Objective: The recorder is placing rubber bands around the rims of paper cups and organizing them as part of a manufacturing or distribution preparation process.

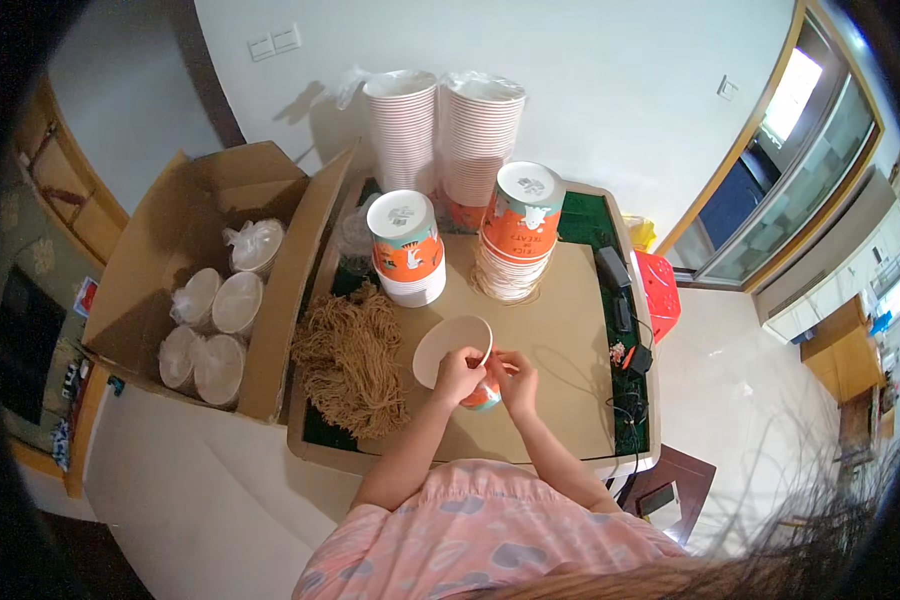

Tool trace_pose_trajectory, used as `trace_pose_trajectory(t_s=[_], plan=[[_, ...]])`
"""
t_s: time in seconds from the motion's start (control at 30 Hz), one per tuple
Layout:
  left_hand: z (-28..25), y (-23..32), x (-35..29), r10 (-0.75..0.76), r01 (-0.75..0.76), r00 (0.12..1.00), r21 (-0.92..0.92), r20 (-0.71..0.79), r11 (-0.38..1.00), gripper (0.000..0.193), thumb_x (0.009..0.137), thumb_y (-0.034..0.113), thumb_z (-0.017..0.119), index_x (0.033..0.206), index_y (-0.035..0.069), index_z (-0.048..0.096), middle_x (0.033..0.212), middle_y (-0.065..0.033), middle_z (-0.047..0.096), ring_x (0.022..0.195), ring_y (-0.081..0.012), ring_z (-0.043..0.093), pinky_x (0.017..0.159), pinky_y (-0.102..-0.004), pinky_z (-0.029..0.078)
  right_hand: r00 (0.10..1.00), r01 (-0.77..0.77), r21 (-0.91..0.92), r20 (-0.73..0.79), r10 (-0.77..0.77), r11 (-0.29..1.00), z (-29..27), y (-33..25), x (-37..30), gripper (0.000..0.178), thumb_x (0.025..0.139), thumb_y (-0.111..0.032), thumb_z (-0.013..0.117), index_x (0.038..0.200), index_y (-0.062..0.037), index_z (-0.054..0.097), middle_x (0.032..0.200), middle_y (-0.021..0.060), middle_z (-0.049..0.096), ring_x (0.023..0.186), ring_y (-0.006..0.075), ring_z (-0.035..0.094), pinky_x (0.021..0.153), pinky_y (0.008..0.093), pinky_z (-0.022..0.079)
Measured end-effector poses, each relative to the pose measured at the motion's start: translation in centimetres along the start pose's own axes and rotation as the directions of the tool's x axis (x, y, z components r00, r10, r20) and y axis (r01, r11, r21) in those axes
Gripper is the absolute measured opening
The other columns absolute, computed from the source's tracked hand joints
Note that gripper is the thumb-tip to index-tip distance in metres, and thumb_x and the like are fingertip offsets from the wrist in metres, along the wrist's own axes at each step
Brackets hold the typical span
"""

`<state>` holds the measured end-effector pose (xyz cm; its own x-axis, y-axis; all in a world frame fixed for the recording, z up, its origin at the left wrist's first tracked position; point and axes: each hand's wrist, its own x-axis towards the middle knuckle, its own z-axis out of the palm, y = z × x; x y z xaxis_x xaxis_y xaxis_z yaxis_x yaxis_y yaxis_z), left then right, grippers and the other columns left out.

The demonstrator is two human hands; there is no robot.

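A paper bucket [440, 345], white inside with orange and green printing outside, is tipped with its mouth toward the far left. My left hand [458, 377] grips it by the rim. On the bucket's right side my right hand [516, 384] is closed in a pinch close to the rim; anything between its fingertips is too small to make out. A tangled heap of brown cord [350, 365] lies left of my hands. Beyond them stand two upside-down stacks of printed buckets, a shorter left stack [407, 258] and a taller right stack [522, 225] with cords hanging around its lower part.
Two tall bucket stacks [402, 125] in clear plastic rise against the wall. An open carton [200, 190] with several bagged bucket stacks stands to the left. Black adapters and cables [620, 300] line the right side of the cardboard-covered table [570, 400]. A red stool [658, 295] is beyond that edge.
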<state>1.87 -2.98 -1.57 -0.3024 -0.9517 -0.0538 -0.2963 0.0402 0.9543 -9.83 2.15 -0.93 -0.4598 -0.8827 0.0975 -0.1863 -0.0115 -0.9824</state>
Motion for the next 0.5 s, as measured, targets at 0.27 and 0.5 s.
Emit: trace_pose_trajectory(t_s=[0.27,0.5], plan=[[-0.4,0.5,0.0,0.039,-0.039,0.999,0.041,0.004,0.998,0.022,0.068,0.006,0.059,0.089,0.003,0.065,0.082,-0.0128,0.066,0.076,-0.0231,0.064,0.072,-0.0318,0.050,0.990,-0.031,-0.009,0.136,0.032,0.999,-1.5,1.3,0.7,0.014,0.078,-0.008,0.061,0.087,0.0025,0.061,0.084,0.0097,0.064,0.078,0.0139,0.059,0.070,0.0301,0.052],[-0.7,1.1,-0.5,0.014,-0.017,0.999,0.066,0.043,0.998,0.022,0.069,0.007,0.059,0.090,0.005,0.065,0.084,-0.0122,0.066,0.078,-0.0234,0.064,0.072,-0.0323,0.050,0.918,-0.118,0.001,0.380,0.109,0.993,-3.3,0.1,1.5,0.013,0.077,-0.010,0.063,0.085,0.0008,0.061,0.090,0.0063,0.062,0.087,0.0137,0.058,0.078,0.0305,0.048]])
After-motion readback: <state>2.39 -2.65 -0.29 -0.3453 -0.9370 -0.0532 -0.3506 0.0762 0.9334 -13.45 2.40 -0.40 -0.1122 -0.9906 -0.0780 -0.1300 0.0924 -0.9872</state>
